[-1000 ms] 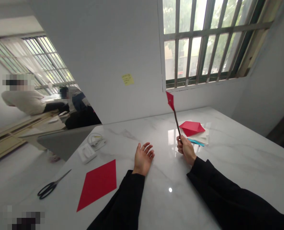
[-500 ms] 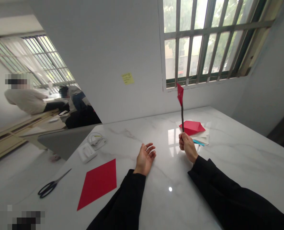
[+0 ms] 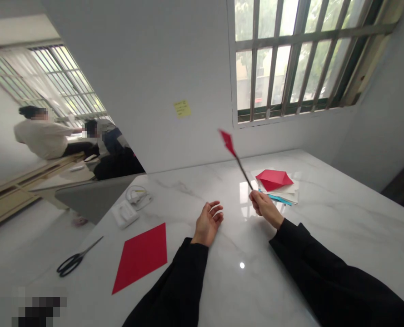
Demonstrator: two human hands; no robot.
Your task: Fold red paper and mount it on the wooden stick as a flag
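Over the right half of the marble-look table (image 3: 222, 281), my right hand (image 3: 265, 208) is closed round the lower end of a thin dark stick (image 3: 244, 172). A small folded red paper piece (image 3: 227, 142) sits at the stick's upper end, which leans to the left. My left hand (image 3: 207, 223) rests palm turned inward on the table, fingers loosely curled and apart, with nothing in it. To its left lies a flat red paper sheet (image 3: 142, 256). Behind my right hand is a folded red paper (image 3: 274, 180) on top of pale sheets.
Black-handled scissors (image 3: 75, 262) lie at the left. A white box-like device (image 3: 125, 215) and a coiled white cable (image 3: 138, 196) are near the table's left edge. A blue strip (image 3: 280, 199) pokes from the paper pile. Two people sit at the far left, beyond a grey panel.
The stick with the red paper has tipped from nearly upright to leaning left in my right hand. My left hand has stayed in place.
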